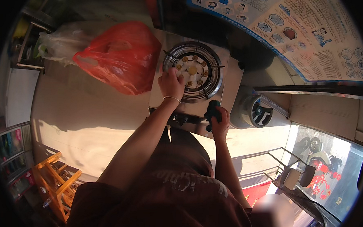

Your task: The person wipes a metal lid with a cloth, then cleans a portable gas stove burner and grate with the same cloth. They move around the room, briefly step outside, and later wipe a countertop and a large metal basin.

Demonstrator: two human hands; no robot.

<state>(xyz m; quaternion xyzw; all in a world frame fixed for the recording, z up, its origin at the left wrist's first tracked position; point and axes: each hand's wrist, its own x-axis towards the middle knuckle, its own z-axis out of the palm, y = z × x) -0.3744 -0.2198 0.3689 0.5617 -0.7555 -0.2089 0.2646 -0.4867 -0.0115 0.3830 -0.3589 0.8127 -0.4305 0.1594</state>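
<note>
A single-burner gas stove [154,100] with a steel top stands before me, its round burner [192,70] ringed by metal pan supports. My left hand [172,84] reaches over the left front edge of the burner ring, fingers bent down near the brass-coloured jets; whether it grips anything is hidden. A thin band circles that wrist. At the stove's front right corner, my right hand [221,124] holds a crumpled dark green cloth [213,112]. The black control knob [180,120] is on the stove's front, between my forearms.
Left of the stove lie a red plastic bag [122,58] and a whitish plastic bag [65,42]. A gas cylinder [244,112] stands to the right. A printed poster [284,35] hangs at the upper right. Wooden chairs [59,181] are at the lower left.
</note>
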